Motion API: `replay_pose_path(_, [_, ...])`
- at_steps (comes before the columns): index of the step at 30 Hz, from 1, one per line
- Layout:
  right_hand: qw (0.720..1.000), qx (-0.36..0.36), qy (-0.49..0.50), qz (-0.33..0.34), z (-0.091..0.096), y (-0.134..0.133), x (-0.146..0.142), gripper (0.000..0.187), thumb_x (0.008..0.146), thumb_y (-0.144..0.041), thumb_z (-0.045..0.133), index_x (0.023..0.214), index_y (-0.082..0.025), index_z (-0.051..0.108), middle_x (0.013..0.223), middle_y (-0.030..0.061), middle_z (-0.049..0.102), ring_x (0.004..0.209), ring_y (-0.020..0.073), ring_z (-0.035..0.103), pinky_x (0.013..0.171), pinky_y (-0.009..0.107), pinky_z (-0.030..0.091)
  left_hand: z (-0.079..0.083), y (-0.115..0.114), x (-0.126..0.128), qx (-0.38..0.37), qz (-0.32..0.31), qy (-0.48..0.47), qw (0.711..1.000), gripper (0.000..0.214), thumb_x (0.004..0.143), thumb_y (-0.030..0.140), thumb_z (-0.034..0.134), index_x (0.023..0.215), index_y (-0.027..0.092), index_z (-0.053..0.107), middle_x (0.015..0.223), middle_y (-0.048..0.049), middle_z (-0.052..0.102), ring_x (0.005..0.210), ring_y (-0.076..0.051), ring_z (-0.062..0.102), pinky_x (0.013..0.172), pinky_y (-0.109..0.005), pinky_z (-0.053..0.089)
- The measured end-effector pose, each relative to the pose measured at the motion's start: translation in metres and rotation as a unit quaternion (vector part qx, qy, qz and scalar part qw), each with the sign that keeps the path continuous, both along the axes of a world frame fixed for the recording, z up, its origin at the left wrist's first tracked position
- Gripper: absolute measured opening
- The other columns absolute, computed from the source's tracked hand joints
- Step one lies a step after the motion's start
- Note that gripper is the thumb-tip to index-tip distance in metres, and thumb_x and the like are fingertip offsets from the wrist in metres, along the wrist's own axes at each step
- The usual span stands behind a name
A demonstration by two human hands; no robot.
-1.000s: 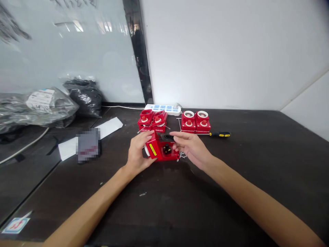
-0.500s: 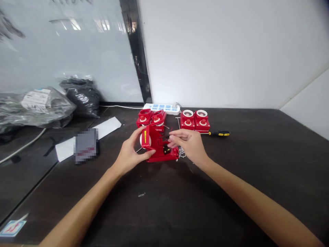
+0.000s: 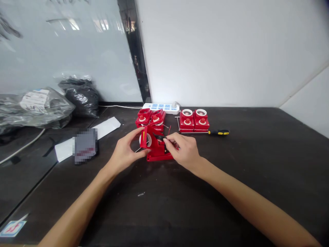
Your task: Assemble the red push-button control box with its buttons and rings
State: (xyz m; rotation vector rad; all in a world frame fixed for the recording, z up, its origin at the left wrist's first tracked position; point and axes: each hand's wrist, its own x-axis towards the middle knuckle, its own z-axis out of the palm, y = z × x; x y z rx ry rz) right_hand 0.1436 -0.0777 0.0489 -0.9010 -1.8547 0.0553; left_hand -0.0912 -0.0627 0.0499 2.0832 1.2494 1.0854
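Observation:
A red plastic housing (image 3: 156,151) with a white ring and a yellow label stands on the dark table, its inner side turned to the right. My left hand (image 3: 127,147) grips its upper left part between thumb and fingers. In the pinched fingertips of my right hand (image 3: 183,147) is a black round part (image 3: 158,137), held at the open side of the housing. A thin red wire (image 3: 169,129) sticks up beside those fingers. The right hand hides much of the housing's lower right end.
Behind are two red units (image 3: 150,118) at left and two with white rings (image 3: 194,120) at right. A black-yellow screwdriver (image 3: 219,132) lies by them. A white power strip (image 3: 161,108) sits at the wall. Plastic bags (image 3: 79,96), paper (image 3: 109,126) and a blurred dark object (image 3: 85,145) lie left.
My right hand has moved left and slightly down to the housing, and the black round part now shows in its fingers. My left hand keeps its grip; the housing's upper part has turned slightly.

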Motion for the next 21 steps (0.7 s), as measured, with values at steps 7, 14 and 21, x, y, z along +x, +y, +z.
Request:
replay_pose_path(7, [0.998, 0.035, -0.05, 0.017, -0.007, 0.002, -0.015, 0.024, 0.099, -0.022, 0.046, 0.082, -0.017, 0.063, 0.077, 0.0052, 0.068, 0.072, 0.015, 0.062, 0.071, 0.027, 0.048, -0.004, -0.002, 0.004, 0.06, 0.025, 0.001, 0.998, 0.076, 0.063, 0.049, 0.085, 0.129, 0.022, 0.06, 0.125, -0.0106, 0.067, 0.111, -0.033, 0.065, 0.101, -0.051, 0.051])
replay_pose_path(14, [0.999, 0.023, 0.01, 0.026, -0.009, 0.001, -0.031, 0.022, 0.099, -0.022, 0.048, 0.084, -0.017, 0.063, 0.077, 0.0049, 0.066, 0.074, 0.015, 0.061, 0.073, 0.028, 0.049, -0.008, 0.003, 0.0, 0.073, 0.036, -0.034, 0.996, 0.08, 0.061, 0.046, 0.088, 0.132, 0.023, 0.058, 0.127, -0.01, 0.066, 0.112, -0.032, 0.065, 0.102, -0.05, 0.051])
replay_pose_path(21, [0.99, -0.063, 0.081, 0.094, 0.0, 0.003, -0.03, 0.015, 0.095, -0.023, 0.055, 0.083, -0.02, 0.064, 0.084, 0.0033, 0.068, 0.08, 0.0146, 0.064, 0.076, 0.029, 0.052, -0.01, 0.0, 0.003, 0.089, 0.027, -0.047, 0.995, 0.079, 0.064, 0.041, 0.087, 0.135, 0.026, 0.057, 0.132, -0.009, 0.063, 0.119, -0.032, 0.061, 0.106, -0.049, 0.048])
